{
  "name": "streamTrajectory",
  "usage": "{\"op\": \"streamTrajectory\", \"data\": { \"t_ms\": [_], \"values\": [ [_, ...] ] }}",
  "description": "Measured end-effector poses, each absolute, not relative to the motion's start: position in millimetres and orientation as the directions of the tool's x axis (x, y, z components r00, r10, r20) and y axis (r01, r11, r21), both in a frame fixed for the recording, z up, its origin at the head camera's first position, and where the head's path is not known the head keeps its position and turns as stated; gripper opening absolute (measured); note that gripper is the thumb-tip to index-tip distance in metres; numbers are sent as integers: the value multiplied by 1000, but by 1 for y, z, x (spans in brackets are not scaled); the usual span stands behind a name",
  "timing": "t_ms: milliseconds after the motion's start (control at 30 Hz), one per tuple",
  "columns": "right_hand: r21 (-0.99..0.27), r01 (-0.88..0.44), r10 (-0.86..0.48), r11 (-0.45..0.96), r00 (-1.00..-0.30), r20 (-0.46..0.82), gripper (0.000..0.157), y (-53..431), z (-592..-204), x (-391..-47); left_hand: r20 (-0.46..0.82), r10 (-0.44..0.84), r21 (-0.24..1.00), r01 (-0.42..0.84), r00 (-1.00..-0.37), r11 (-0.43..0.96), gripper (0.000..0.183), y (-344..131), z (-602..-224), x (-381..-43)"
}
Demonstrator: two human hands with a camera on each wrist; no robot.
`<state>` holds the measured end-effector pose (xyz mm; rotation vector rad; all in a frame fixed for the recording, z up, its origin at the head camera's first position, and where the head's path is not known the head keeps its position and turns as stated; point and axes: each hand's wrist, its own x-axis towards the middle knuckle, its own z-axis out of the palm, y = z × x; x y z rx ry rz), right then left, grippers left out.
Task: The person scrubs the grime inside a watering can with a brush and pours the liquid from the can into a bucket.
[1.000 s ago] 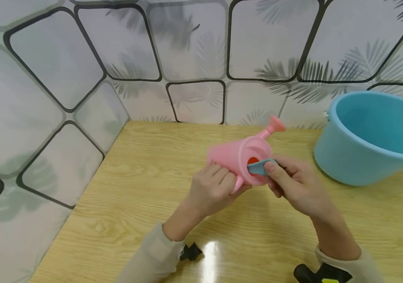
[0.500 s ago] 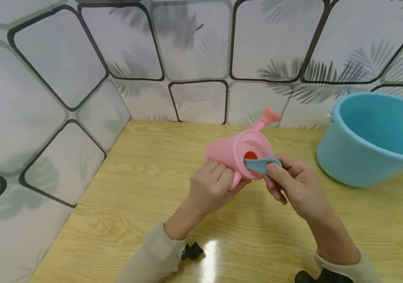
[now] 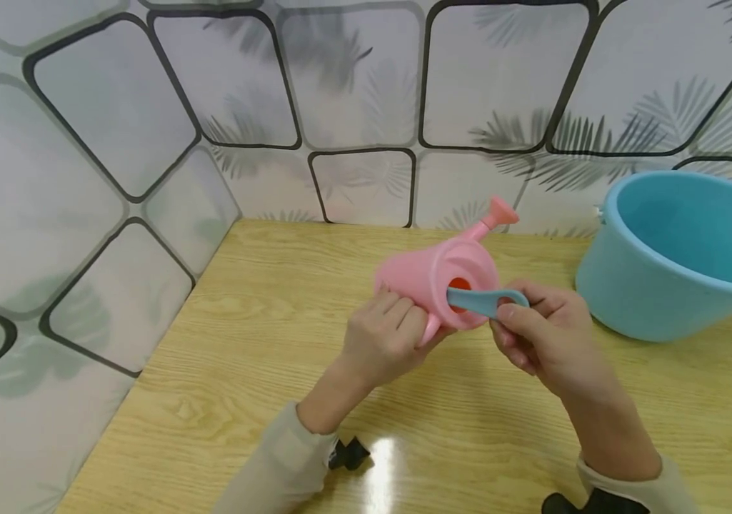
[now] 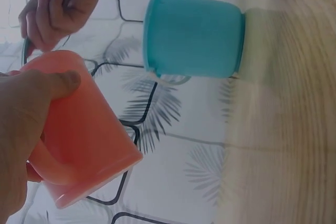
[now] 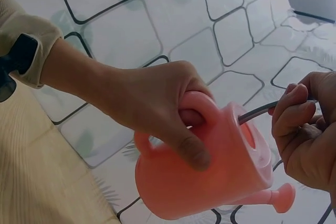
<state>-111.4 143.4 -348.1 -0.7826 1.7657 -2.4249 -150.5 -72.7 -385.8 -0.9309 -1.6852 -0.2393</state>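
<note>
A pink toy watering can [image 3: 407, 275] is tilted above the table, its top opening facing right. My left hand [image 3: 383, 339] grips it by the handle; in the right wrist view the left fingers [image 5: 191, 118] go through the handle loop and the thumb lies on the body. My right hand [image 3: 548, 335] pinches the end of a flat blue handle [image 3: 478, 301] with a hole near its tip. The handle's other end goes into the can's opening [image 3: 459, 285], which looks orange-red inside. What that hidden end carries cannot be seen.
A large light-blue bucket [image 3: 645, 293] stands at the right, close beyond my right hand. The wooden table [image 3: 224, 343] meets a patterned covering [image 3: 359, 185] at its back and left edges.
My right hand has moved to the right, and more of the blue handle shows outside the can. The watering can shifts and tilts slightly while my left hand keeps its grip.
</note>
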Motion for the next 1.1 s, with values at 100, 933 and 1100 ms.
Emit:
{"op": "streamTrajectory", "data": {
  "t_ms": [100,933,1100],
  "values": [
    [-874,-260,-310,-411,-861,402,30,144,-348,-111,897,436,-274,686,-70,674,50,-74,-386,-151],
    [-806,-343,-277,-483,-813,512,32,134,-347,-110,913,406,-280,674,-33,684,48,-72,-388,-150],
    [-857,-325,-297,-400,-839,456,29,134,-348,-110,911,412,-300,667,-12,682,48,-69,-387,-149]
  ]
}}
